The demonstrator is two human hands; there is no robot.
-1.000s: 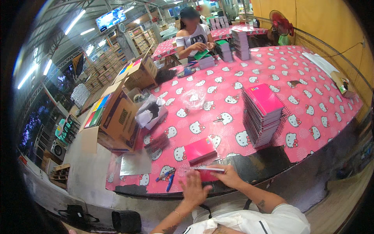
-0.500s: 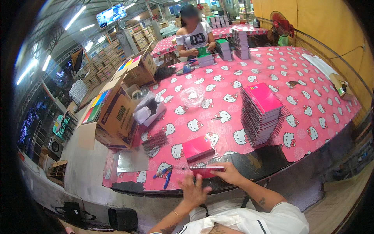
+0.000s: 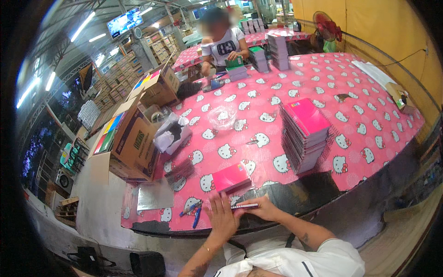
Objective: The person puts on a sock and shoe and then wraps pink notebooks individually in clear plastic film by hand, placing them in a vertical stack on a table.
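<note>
My left hand [image 3: 221, 218] and my right hand [image 3: 264, 210] meet at the near edge of the table, both gripping a thin spiral-bound notebook [image 3: 244, 206] seen edge-on. Just beyond them lies a small pink notebook [image 3: 230, 177] on the pink cartoon-cat tablecloth [image 3: 369, 124]. A tall stack of pink-covered spiral notebooks [image 3: 304, 134] stands to the right of it. Two blue pens [image 3: 193, 211] lie left of my left hand, beside a bundle of black spiral bindings [image 3: 179, 171].
An open cardboard box [image 3: 134, 138] with coloured covers sits at the table's left end, next to a white plastic bag [image 3: 170, 134]. A person [image 3: 224, 44] works across the table with more notebook stacks [image 3: 277, 46]. A silver sheet [image 3: 154, 196] lies near the left corner.
My hands have drawn together and lifted slightly; the thin notebook held flat a second ago now shows edge-on between both hands. The view has shifted a little.
</note>
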